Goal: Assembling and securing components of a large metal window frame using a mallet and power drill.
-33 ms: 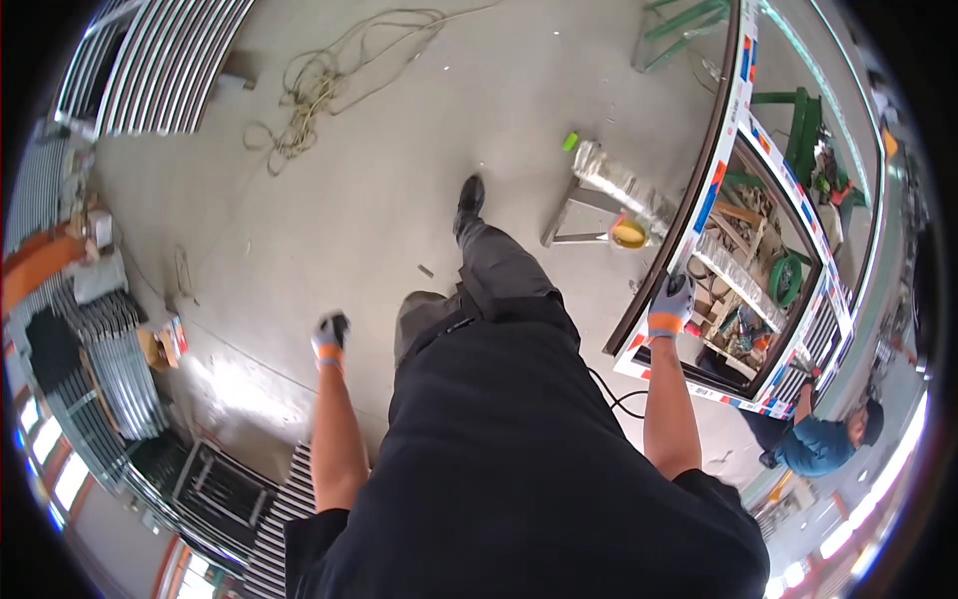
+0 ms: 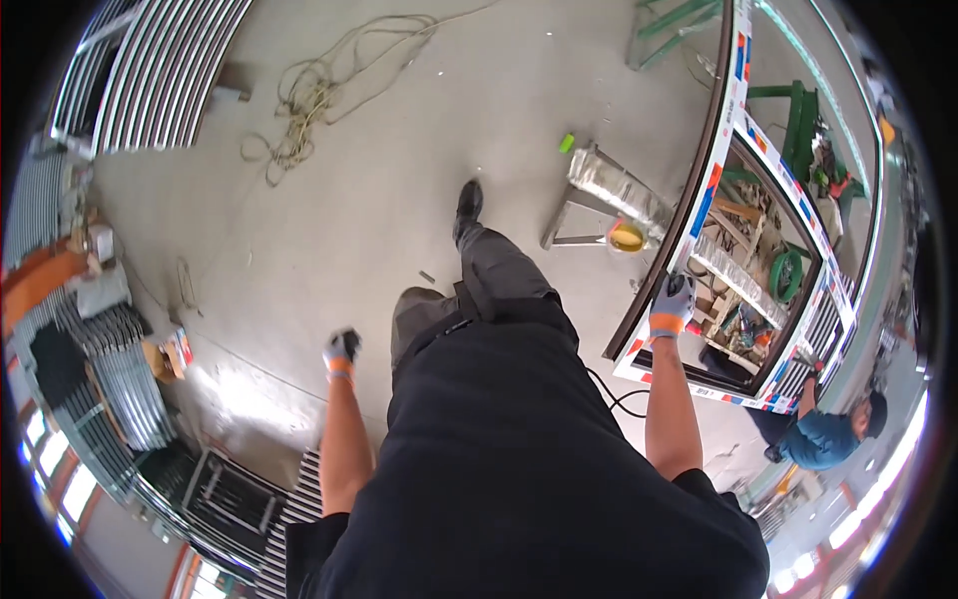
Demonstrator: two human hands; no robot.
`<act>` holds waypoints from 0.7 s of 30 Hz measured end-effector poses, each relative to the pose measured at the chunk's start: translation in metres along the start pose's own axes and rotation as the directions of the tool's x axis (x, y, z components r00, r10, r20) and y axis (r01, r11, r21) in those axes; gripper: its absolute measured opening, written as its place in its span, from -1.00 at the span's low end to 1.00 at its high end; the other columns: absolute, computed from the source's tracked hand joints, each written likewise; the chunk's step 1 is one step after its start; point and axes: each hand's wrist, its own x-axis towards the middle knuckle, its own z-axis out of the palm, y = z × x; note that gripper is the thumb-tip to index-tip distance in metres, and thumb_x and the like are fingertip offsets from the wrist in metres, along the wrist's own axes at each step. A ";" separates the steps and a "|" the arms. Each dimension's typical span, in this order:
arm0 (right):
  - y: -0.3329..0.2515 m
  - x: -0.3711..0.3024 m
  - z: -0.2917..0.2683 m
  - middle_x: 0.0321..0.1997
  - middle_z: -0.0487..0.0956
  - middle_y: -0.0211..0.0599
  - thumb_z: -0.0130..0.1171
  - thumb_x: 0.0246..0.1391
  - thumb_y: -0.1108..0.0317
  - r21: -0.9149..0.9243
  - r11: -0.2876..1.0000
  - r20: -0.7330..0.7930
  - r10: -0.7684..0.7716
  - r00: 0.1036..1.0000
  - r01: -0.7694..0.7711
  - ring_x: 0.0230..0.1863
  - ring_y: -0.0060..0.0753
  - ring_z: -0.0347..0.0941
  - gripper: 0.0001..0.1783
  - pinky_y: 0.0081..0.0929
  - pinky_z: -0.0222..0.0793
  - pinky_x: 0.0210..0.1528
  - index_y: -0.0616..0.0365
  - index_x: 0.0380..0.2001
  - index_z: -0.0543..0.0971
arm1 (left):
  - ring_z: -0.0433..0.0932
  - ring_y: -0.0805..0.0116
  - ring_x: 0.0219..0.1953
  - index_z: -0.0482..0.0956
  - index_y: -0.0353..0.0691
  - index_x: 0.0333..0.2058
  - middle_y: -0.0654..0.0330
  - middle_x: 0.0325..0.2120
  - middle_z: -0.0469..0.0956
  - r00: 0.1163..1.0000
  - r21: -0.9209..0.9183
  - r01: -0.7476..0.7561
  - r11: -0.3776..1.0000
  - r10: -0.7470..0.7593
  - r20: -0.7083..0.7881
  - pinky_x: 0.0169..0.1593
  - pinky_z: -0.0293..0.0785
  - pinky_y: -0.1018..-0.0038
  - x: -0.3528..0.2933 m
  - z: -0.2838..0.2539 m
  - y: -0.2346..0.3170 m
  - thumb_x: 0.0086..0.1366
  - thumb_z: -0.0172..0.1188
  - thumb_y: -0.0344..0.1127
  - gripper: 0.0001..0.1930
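My right hand [image 2: 674, 297] is on the film-wrapped window frame [image 2: 705, 205], its fingers curled over the left rail close to the near end. The frame stands to my right, its long axis running from near to far. My left hand [image 2: 341, 353] hangs well apart from it, left of my body, fingers bent; I can't tell how tightly. A co-worker [image 2: 820, 441] is just beside the frame's near right corner.
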 end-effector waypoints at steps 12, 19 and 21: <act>-0.103 0.230 0.009 -0.01 0.48 0.01 0.27 0.00 0.16 -0.080 0.957 -0.235 0.252 0.939 -0.277 0.08 0.08 0.37 -0.49 -0.11 0.29 0.15 0.16 -0.01 0.47 | 0.42 0.28 -0.62 0.49 0.06 -0.34 0.25 -0.58 0.47 0.903 0.081 0.394 0.915 -0.402 0.153 -0.56 0.23 0.32 0.154 0.027 0.160 0.28 -0.01 0.00 -0.78; -0.115 0.250 0.020 0.15 0.43 0.13 0.32 -0.05 0.10 0.015 0.818 -0.189 0.568 0.801 -0.575 0.19 0.13 0.34 -0.23 -0.15 0.28 0.23 0.26 0.18 0.35 | 0.27 0.34 -0.63 0.35 0.07 -0.50 0.29 -0.62 0.29 0.835 0.272 0.101 0.957 -0.230 0.499 -0.56 0.13 0.34 0.327 0.166 0.350 0.27 -0.04 -0.08 -0.81; -0.101 0.240 0.023 0.23 0.39 0.15 0.35 -0.08 0.08 0.030 0.763 -0.178 0.640 0.748 -0.646 0.26 0.08 0.31 -0.11 -0.21 0.23 0.31 0.31 0.26 0.28 | 0.33 0.34 -0.60 0.41 0.02 -0.45 0.27 -0.58 0.36 0.764 0.390 -0.285 0.876 -0.038 0.644 -0.55 0.21 0.35 0.347 0.245 0.394 0.29 -0.03 -0.08 -0.80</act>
